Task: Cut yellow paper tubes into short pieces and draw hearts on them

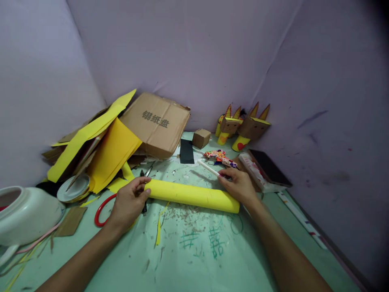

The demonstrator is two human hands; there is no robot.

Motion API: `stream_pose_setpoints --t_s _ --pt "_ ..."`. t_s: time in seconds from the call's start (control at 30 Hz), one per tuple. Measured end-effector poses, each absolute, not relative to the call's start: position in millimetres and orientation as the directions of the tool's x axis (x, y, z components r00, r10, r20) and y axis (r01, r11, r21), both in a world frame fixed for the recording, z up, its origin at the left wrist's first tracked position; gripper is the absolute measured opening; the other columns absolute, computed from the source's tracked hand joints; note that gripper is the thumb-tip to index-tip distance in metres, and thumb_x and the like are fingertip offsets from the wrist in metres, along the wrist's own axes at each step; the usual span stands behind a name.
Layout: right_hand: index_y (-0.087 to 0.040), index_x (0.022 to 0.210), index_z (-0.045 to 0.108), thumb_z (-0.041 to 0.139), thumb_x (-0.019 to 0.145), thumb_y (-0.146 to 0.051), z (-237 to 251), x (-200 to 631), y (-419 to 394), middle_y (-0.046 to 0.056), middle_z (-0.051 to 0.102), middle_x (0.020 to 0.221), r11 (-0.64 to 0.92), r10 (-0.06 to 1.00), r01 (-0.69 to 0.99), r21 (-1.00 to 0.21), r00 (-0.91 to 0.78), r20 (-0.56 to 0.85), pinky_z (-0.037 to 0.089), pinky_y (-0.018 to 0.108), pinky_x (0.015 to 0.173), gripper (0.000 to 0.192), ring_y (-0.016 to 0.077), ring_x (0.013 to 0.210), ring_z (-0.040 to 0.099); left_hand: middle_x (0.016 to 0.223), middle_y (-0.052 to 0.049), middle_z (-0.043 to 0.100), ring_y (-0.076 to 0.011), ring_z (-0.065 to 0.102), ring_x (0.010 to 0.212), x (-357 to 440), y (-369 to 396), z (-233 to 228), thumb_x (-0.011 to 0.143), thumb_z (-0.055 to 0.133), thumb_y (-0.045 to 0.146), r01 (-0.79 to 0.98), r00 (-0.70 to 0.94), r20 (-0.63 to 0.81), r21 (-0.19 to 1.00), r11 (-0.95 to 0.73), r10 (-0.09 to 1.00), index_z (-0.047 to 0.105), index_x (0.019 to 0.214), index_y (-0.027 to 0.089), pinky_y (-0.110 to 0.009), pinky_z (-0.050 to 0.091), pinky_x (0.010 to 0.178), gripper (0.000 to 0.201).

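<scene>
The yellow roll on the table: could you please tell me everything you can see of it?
The yellow roll looks like paper or thin foam curled into a long tube. It lies flat across the green table. The left hand grips its left end, and the right hand rests on its right end.

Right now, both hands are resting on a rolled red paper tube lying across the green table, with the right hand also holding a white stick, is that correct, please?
Not quite: the rolled paper tube is yellow, not red, as the head view shows. The rest holds: the left hand grips one end, the right hand rests on the other while holding the white stick, and the tube lies across the green table.
</scene>
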State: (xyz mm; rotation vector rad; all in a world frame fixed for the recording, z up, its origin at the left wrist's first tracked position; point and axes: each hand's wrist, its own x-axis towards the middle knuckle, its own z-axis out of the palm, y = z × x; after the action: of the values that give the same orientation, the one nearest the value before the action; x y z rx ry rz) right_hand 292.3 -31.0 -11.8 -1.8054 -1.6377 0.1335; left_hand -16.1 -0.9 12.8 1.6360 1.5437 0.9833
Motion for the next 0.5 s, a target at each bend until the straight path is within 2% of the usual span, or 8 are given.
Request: stream_pose_setpoints --t_s 0.23,0.5 --pt "-0.019 0.092 0.074 0.056 0.078 -0.022 -14 295 -27 0.007 0.073 0.092 0.047 0.927 0.860 -0.508 0.151 0.343 0.050 0.033 0.078 0.023 0.0223 0.085 0.066 0.085 -0.007 0.073 -0.0245 0.067 0.079 -17 0 11 0.065 0.056 0.038 0.555 0.016 0.066 0.829 -0.064 0.998 0.064 0.095 0.017 -0.034 0.054 0.070 0.038" --pt "-0.019 0.091 0.075 0.058 0.076 -0.017 -10 290 -27 0.006 0.074 0.090 0.037 0.932 0.864 -0.502 0.152 0.329 0.050 0.030 0.080 0.023 0.0206 0.085 0.067 0.091 -0.007 0.073 -0.0257 0.067 0.083 -22 4 0 0.068 0.056 0.039 0.609 0.034 0.108 0.786 -0.106 0.994 0.065 0.098 0.020 -0.035 0.053 0.074 0.036"
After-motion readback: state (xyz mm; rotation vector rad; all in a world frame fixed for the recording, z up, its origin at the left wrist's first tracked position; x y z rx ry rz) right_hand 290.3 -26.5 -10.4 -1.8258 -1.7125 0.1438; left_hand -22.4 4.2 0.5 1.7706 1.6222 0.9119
